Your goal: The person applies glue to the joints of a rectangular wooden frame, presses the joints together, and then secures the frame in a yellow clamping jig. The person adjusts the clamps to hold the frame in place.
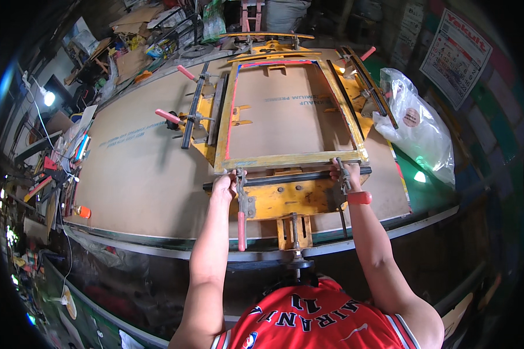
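A yellowish rectangular frame (291,158) with red inner edges lies on a brown board, ringed by yellow metal clamping bars. My left hand (226,185) is closed at the frame's near left corner, beside a toggle clamp (241,206) whose pink-red handle points toward me. At the near right corner my right hand (349,174) is also closed, partly behind a second toggle clamp (343,177) with a red grip. The clamps and the frame's edge hide most fingertips, so what they pinch cannot be seen. Between my hands runs the near yellow clamping bar (297,195), with a threaded screw (296,230) below it.
More red-handled clamps (177,118) stand along the frame's left side. A clear plastic bag (419,125) lies at the right, below a wall calendar (455,58). An orange cup-like object (83,212) sits at the board's near left. Clutter and a lit bulb (48,98) are at the left.
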`<act>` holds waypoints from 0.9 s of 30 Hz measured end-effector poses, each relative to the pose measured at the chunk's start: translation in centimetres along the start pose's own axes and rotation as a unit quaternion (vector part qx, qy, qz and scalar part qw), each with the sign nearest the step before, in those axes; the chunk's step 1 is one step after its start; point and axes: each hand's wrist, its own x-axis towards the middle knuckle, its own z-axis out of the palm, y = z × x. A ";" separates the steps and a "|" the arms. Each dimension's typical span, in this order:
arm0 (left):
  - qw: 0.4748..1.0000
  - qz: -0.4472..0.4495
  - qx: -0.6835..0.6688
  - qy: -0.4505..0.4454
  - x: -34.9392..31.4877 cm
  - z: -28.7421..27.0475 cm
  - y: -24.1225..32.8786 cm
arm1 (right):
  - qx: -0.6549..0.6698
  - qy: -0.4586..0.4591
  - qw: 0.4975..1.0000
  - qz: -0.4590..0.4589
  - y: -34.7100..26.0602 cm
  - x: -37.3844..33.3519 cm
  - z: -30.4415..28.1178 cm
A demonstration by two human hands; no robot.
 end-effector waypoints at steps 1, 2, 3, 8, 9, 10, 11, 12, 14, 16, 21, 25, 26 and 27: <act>1.000 0.003 0.018 0.010 -0.3 1.2 -0.1 | -0.011 0.021 1.000 -0.009 0.3 0.2 -0.3; 1.000 -0.009 0.017 0.021 -0.4 1.8 -0.2 | 0.000 0.028 1.000 -0.011 0.8 0.5 -0.7; 0.999 -0.021 0.016 0.031 -0.5 2.3 -0.3 | 0.010 0.036 0.999 -0.013 1.2 0.9 -1.2; 0.999 -0.008 0.032 -0.022 0.9 -2.9 0.2 | 0.030 0.067 0.997 -0.006 1.2 1.0 1.3; 0.998 0.025 0.050 0.009 0.5 -3.5 -0.3 | 0.033 0.050 0.998 -0.008 1.0 0.7 1.6; 0.994 0.058 0.089 -0.030 0.2 -6.4 0.4 | 0.039 0.026 0.999 -0.012 0.3 0.1 2.4; 0.992 0.079 0.083 0.051 -1.2 -2.2 -0.6 | 0.040 0.040 0.998 -0.018 0.4 0.1 0.3; 0.982 0.105 0.082 0.132 -4.1 2.4 -0.8 | 0.030 0.048 0.998 -0.022 0.3 0.0 -1.8; 0.960 0.160 0.186 0.138 -6.2 0.4 -0.2 | 0.008 0.006 1.000 -0.024 0.1 -0.4 -1.4; 0.906 0.252 0.285 0.186 -6.9 -1.4 -0.2 | 0.002 -0.012 1.000 -0.014 -0.4 -1.0 -0.9; 0.707 0.426 0.495 0.271 -5.2 -2.2 -0.6 | -0.031 0.005 0.998 -0.048 1.5 1.8 -3.3; 0.656 0.408 0.570 0.280 -5.0 -3.7 -0.5 | -0.220 0.187 0.954 -0.083 -3.4 -3.8 -1.0; 0.657 0.400 0.579 0.271 -5.0 -3.0 -0.4 | -0.256 0.211 0.936 -0.122 -2.8 -3.3 -2.5; 0.638 0.407 0.593 0.275 -5.1 -2.3 -0.4 | -0.292 0.233 0.914 -0.160 -1.9 -2.5 -4.6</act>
